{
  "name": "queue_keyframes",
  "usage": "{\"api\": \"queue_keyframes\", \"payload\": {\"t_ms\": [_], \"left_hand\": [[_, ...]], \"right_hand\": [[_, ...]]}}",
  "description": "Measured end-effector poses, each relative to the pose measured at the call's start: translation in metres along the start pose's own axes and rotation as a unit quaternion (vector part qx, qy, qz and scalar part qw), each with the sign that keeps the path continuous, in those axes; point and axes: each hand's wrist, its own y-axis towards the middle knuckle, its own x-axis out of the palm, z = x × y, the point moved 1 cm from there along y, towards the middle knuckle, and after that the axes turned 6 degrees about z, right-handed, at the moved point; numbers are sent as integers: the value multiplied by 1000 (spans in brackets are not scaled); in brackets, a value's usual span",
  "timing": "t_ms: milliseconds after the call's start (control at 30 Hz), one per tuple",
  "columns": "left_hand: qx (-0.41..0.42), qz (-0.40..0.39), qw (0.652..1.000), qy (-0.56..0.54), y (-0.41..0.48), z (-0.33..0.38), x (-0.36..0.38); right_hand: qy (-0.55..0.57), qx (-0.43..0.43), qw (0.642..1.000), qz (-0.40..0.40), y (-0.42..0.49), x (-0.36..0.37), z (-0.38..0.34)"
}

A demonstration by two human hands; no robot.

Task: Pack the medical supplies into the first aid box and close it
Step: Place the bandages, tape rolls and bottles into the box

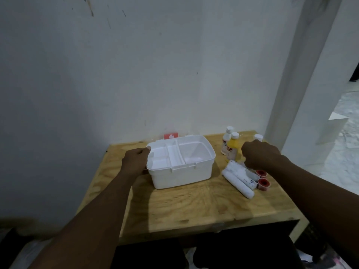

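The first aid box (181,162) stood open near the back of the wooden table (194,206), its inner tray (167,156) in place and apparently empty. My left hand (135,162) rested curled against the box's left wall, steadying it. My right hand (259,155) hovered loosely closed over the bandage rolls (238,177), beside the tape spools (261,178) and bottles (231,146); I could not tell whether it held anything. Judged best practice: keep the box braced and take one roll at a time.
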Motion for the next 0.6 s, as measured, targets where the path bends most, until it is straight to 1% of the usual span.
{"api": "queue_keyframes", "payload": {"t_ms": [167,300,400,433,500,600], "left_hand": [[0,-2,1000,-1,-3,2,2],[1,-4,1000,2,-3,1,3],[3,-3,1000,5,-4,1,2],[4,-3,1000,5,-4,2,2],[5,-2,1000,2,-4,3,2],[7,0,1000,-1,-4,3,3]], "right_hand": [[-69,-20,997,14,-8,12,1],[-84,-29,996,26,-8,17,-1],[-71,-13,996,44,-8,7,-5],[-60,0,996,60,-6,-2,-6],[-9,32,993,117,-3,-25,-9],[110,41,965,234,0,-61,-24]]}}
